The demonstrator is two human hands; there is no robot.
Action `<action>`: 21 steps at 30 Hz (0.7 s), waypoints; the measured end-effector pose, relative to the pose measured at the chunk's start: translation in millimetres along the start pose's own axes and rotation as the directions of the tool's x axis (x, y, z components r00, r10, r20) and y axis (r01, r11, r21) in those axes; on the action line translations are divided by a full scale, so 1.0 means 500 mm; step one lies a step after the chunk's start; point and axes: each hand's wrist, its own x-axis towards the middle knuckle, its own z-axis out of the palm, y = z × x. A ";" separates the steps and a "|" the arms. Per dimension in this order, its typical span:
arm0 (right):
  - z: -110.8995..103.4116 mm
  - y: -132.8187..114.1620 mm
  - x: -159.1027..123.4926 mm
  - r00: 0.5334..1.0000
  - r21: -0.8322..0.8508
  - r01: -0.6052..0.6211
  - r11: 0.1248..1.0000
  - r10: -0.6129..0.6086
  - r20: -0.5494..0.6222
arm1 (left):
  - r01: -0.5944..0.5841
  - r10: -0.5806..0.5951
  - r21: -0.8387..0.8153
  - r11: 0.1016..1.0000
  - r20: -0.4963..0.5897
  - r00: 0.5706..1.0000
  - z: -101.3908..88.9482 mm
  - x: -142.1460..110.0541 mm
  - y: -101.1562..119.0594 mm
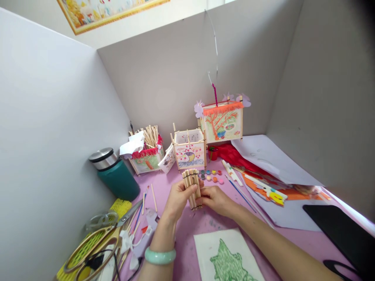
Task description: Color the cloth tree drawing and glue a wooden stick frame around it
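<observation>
A small bundle of wooden sticks (191, 191), bound by dark bands near top and bottom, stands upright between my hands. My left hand (179, 195) is closed around its left side, thumb across the front. The fingers of my right hand (215, 199) pinch at its lower right side. What those fingertips press on, beyond the sticks, is partly hidden. Below the hands lies a white sheet with a green drawing (230, 259). Just behind the bundle stands a stick-framed paper lantern (190, 156) with a painted front.
A green bottle (120, 177) and large scissors (99, 238) sit at the left, near a box of sticks (146, 156). Paint pots (215, 179), markers (233, 171) and a blue brush (240, 192) lie right of centre. Another lantern (222, 123) hangs from a wire. A black tablet-like slab (340, 230) is at right.
</observation>
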 end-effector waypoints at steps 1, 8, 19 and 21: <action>0.000 -0.001 0.001 1.000 0.009 -0.001 1.000 0.001 0.005 | 0.007 -0.007 -0.005 1.000 -0.004 1.000 0.001 0.001 -0.002; 0.000 0.007 0.001 0.999 0.006 -0.030 1.000 0.029 0.037 | 0.007 -0.007 0.001 1.000 -0.021 1.000 0.005 0.004 -0.004; 0.003 0.015 -0.007 0.992 -0.165 -0.064 0.984 0.081 0.096 | 0.013 -0.015 -0.067 0.998 -0.042 0.999 0.006 0.004 -0.008; 0.001 0.004 -0.007 0.992 -0.175 -0.047 0.983 0.067 0.110 | 0.007 -0.009 -0.056 0.998 -0.035 0.999 0.006 0.003 -0.007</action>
